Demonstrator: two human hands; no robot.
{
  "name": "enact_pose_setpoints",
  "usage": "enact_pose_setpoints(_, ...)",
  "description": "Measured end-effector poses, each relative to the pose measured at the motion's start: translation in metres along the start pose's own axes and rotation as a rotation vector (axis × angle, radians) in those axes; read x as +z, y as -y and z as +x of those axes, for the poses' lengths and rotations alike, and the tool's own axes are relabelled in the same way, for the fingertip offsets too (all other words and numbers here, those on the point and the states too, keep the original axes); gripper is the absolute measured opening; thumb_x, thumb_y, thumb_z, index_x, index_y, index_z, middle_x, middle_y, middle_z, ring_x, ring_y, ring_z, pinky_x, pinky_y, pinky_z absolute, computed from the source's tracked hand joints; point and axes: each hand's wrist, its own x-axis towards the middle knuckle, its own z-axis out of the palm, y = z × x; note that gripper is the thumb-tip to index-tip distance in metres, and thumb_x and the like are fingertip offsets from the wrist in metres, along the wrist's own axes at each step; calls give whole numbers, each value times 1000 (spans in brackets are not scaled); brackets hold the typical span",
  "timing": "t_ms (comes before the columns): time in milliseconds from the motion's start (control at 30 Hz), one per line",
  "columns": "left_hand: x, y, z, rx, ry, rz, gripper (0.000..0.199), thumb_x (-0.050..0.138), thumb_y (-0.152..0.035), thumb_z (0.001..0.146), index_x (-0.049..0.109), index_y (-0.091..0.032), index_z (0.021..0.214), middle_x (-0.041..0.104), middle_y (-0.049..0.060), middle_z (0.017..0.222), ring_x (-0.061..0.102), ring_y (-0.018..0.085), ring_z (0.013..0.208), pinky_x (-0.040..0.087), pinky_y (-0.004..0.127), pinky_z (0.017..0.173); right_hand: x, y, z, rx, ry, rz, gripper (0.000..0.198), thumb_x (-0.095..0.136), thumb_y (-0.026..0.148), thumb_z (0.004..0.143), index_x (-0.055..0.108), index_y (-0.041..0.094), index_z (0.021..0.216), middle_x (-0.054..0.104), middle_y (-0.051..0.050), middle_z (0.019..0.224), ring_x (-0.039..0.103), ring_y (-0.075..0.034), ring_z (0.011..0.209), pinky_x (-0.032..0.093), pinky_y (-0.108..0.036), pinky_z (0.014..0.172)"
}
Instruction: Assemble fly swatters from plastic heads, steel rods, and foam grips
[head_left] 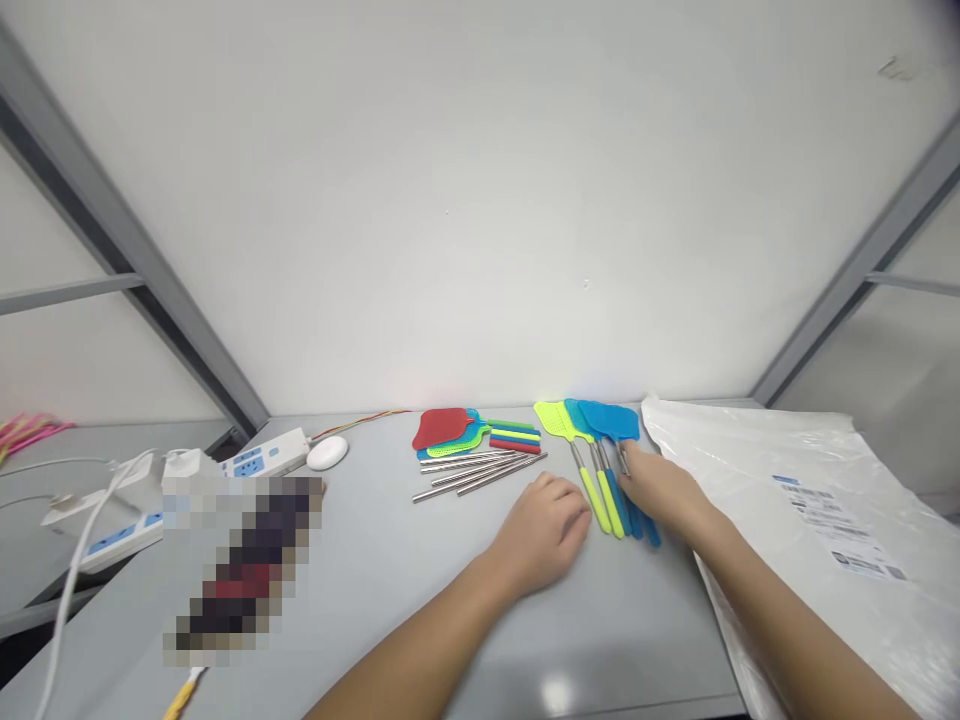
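Note:
My right hand [663, 488] is closed around the metal shaft of a blue fly swatter [611, 419], the outermost of a fanned row lying on the table. Next to it in the row are yellow-green fly swatters [554, 418] with matching handles. My left hand [544, 528] rests on the tabletop just left of those handles, its fingers curled in and nothing visible in them. Behind it lie several loose metal rods [480, 474]. Beyond the rods are a red swatter head [441, 428], stacked over green and blue ones, and several coloured handles [515, 438].
A white plastic mailer [757, 470] with a printed label covers the table's right side. To the left are a power strip [262, 456], a white mouse-like device [327, 453], white cables and a pixelated dark object [255, 565]. A pale panel [480, 250] rises behind.

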Motion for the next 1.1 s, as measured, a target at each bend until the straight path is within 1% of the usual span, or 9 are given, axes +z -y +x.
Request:
enact_pose_setpoints(200,0,2,0,4,-30,-1,24,41,-24,93,65,-20,93,64,8,95,52,22,93,43,38,82,-1,7,11,-30,6,21,31,41,21,90,45,10,118,68,-16,92,66,-30,83,39,-32,60)
enact_pose_setpoints(333,-6,4,2,13,-41,36,25,41,-24,93,66,-21,93,63,8,96,53,22,94,43,38,84,-12,2,15,-68,9,20,33,41,27,92,45,10,120,68,-16,94,66,-29,86,40,-31,62)
enact_pose_setpoints(467,-21,10,4,9,-47,140,25,41,-25,93,66,-21,94,63,8,101,52,24,100,42,41,88,-28,0,9,-115,-16,2,34,38,30,94,46,12,122,68,-17,95,66,-30,85,40,-31,62)
enact_pose_setpoints(600,-46,24,5,-58,-12,276,23,43,-28,92,66,-22,93,62,7,110,50,25,105,40,43,91,-31,21,-8,-231,-60,2,35,37,32,95,46,16,125,69,-14,94,66,-28,85,39,-30,61)
enact_pose_setpoints(733,-70,42,-2,-150,42,352,23,44,-32,92,65,-23,94,63,7,104,52,25,100,42,41,84,-18,60,-32,-391,-60,10,39,43,33,92,44,21,130,71,-10,91,67,-27,81,39,-29,60)
enact_pose_setpoints(800,-79,50,-12,-168,57,381,22,44,-32,92,65,-24,91,63,6,104,52,25,99,42,40,83,-8,81,-45,-452,-57,18,44,43,31,92,40,21,134,72,-9,88,67,-27,75,39,-30,58)
enact_pose_setpoints(900,-86,58,-30,-197,30,387,22,44,-31,92,64,-24,90,62,5,109,52,25,102,42,39,85,11,106,-59,-577,-78,61,49,39,29,93,34,16,140,70,-11,93,67,-26,73,40,-30,57)
enact_pose_setpoints(967,-87,60,-39,-223,14,385,22,44,-31,92,65,-25,91,62,5,109,52,25,104,41,39,86,24,117,-63,-613,-77,53,50,38,25,93,32,14,141,69,-11,97,66,-26,78,42,-31,58)
enact_pose_setpoints(1100,-85,59,-43,-246,34,413,21,45,-31,92,64,-24,94,62,5,108,51,24,105,41,40,86,38,126,-57,-607,-78,-7,48,35,19,94,31,14,142,65,-13,107,63,-25,88,45,-31,64)
